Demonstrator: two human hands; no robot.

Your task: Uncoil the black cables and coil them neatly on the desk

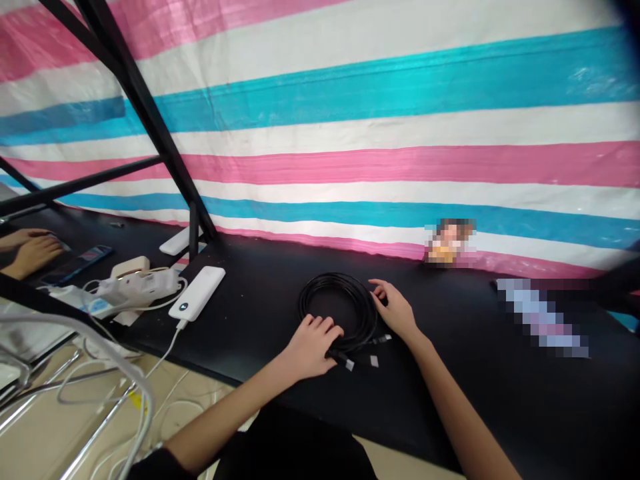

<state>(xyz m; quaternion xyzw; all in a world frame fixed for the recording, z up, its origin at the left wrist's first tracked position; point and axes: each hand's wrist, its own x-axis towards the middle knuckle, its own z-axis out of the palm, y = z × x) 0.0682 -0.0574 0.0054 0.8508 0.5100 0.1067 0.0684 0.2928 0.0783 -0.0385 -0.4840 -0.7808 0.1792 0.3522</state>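
A coil of black cable (pixel 367 313) lies on the black tabletop (pixel 260 280), its loops stacked in a ring. My left hand (pixel 313 343) is over the near left part of the coil, with fingers and thumb bent around the cable. Close to its thumb, a cable end with a silver connector (pixel 349 365) sticks out. Another connector (pixel 384 339) and a small pale tag or plug (pixel 374 361) lie just to the right. At the coil's right edge is my right hand (pixel 396 312), fingers slightly bent and apart from the thumb; whether it touches the cable is unclear.
A white power bank (pixel 197 293) with a cord lies left, beside a white power strip (pixel 145 287) with plugs. Another person's hands (pixel 35 250) are near a phone (pixel 77 265) at far left. Black frame bars (pixel 150 123) stand before a striped sheet (pixel 350 160). Pixelated items lie right.
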